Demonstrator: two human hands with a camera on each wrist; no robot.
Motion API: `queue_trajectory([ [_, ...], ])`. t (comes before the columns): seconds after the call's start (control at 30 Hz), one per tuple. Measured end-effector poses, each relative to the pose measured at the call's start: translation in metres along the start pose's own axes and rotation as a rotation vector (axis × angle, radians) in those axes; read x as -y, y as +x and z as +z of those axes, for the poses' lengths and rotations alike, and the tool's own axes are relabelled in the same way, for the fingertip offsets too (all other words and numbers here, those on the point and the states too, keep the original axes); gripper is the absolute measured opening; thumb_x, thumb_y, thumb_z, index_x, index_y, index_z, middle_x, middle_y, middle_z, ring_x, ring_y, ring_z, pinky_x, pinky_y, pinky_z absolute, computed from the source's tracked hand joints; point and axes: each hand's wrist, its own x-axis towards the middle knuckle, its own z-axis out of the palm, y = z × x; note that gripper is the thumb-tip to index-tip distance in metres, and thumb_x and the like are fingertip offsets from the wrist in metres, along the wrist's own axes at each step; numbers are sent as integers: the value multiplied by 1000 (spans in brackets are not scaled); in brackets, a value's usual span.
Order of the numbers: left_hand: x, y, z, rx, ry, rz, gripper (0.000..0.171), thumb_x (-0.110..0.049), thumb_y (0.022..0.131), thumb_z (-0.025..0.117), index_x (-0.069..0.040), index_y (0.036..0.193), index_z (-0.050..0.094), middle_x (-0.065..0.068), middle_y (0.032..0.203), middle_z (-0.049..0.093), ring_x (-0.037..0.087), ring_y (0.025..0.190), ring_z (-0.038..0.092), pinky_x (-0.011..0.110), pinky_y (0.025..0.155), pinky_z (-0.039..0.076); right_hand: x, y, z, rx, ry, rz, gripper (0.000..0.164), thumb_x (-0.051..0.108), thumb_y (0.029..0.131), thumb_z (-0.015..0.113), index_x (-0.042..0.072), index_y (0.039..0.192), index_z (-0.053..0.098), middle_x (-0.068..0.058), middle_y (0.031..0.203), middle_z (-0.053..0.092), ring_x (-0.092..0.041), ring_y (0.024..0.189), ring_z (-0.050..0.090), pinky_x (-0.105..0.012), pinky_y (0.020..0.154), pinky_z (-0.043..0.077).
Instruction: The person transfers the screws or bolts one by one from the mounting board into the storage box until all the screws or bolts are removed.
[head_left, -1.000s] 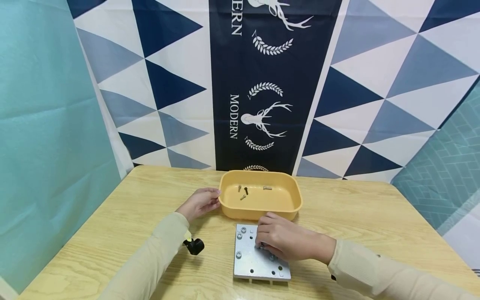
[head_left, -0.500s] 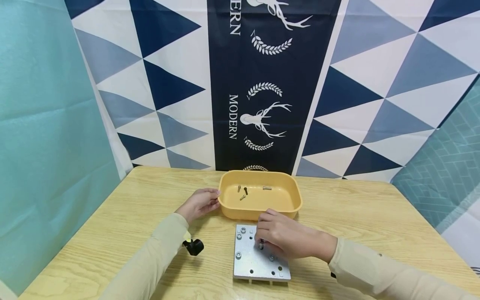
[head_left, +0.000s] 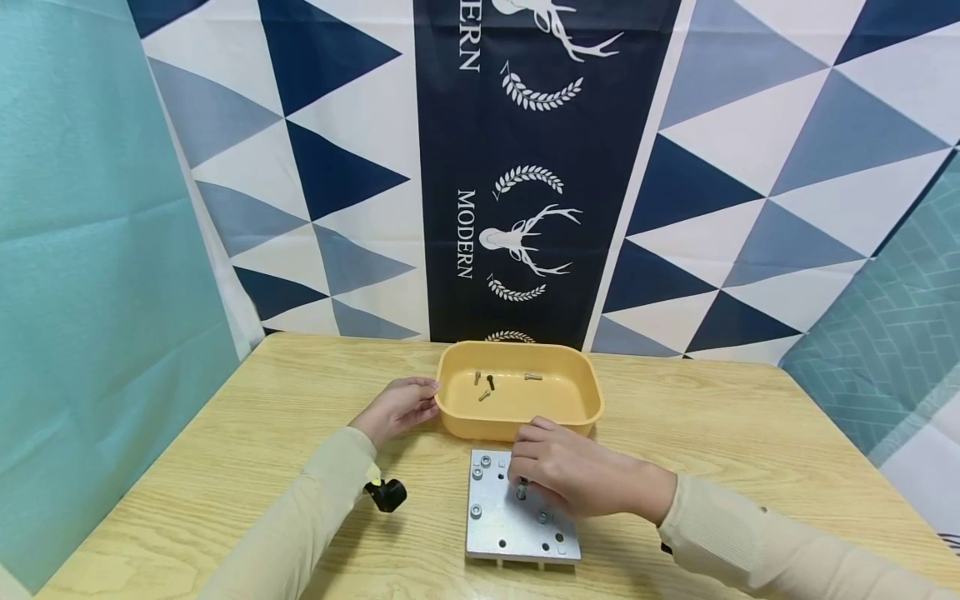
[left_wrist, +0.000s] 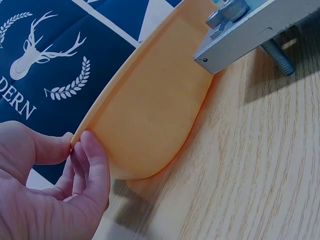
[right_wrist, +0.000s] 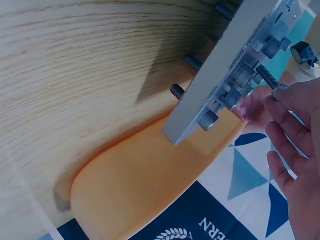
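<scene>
Pinching a screw [right_wrist: 268, 78], the right hand [head_left: 558, 469] could drop it — a shallow hold. The left hand [head_left: 396, 407] pinches the tray [left_wrist: 145, 110].

Bright, even light fills the head view, with a soft shadow on the tabletop [head_left: 300, 383] beside the left sleeve [head_left: 300, 517] and a pale sheen toward its near edge. Both wrist views are dimmer and bluish; the metal plate [left_wrist: 255, 37] throws a darker, soft-edged shadow there. From the head, the screws [head_left: 532, 377] lack fine detail.
</scene>
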Motion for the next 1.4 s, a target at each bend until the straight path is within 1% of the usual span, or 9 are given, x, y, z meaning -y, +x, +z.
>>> queue_trajectory([
  [0.27,0,-1,1,-4,9,-5,37,-11,100,48,3,135,46,2,82,55,4,67,54,11,60,51,-2,1,-4,-15,30,-21,23,4,74,63,20,90,62,11,85,62,-9,86,49,-25,80,41],
  [0.4,1,0,1,-2,4,0,38,-10,100,49,4,135,45,2,83,55,4,67,54,11,60,51,-2,2,-5,-27,29,-28,24,5,72,65,21,90,63,12,85,62,-9,85,49,-25,79,40],
  [0.53,1,0,1,-5,2,-1,38,-10,100,49,4,135,46,3,84,55,5,67,54,11,61,52,-4,3,-6,-32,31,-21,24,5,73,68,21,89,64,12,85,62,-9,86,49,-25,80,41],
  [0.7,-1,-2,1,-5,4,-2,37,-10,100,49,4,134,46,2,83,55,5,68,54,11,61,52,-10,7,-10,-50,1,-19,23,7,73,72,21,88,64,11,85,62,-10,86,51,-26,81,43],
  [0.87,-1,-2,1,0,15,-2,38,-11,101,48,4,135,45,1,82,54,4,67,53,10,59,51,-19,12,-16,-74,-6,-23,22,5,74,70,20,90,66,10,86,64,-11,86,52,-28,81,44],
  [1.03,-1,-1,0,-5,14,-1,37,-11,101,48,4,134,45,1,80,54,4,67,53,10,60,50,-26,19,-21,-44,-9,-3,21,4,75,66,20,89,64,9,85,64,-13,87,51,-30,82,42],
  [1.13,-1,-1,0,-13,15,0,36,-11,100,49,3,134,46,1,80,55,4,67,54,10,60,51,-31,24,-23,-30,-26,5,21,5,75,66,21,87,63,9,83,64,-13,86,51,-29,80,41],
  [1.23,0,-1,0,-11,21,4,36,-11,101,48,4,134,47,1,81,55,4,68,54,10,61,51,-36,27,-25,-35,-40,8,21,4,74,67,21,86,63,9,81,63,-12,84,51,-28,79,42],
  [1.4,1,-1,1,-3,11,6,35,-10,101,47,5,133,46,1,80,54,4,67,53,10,60,50,-43,32,-26,-37,-15,22,20,2,75,65,19,85,63,9,79,62,-11,82,49,-27,78,42],
])
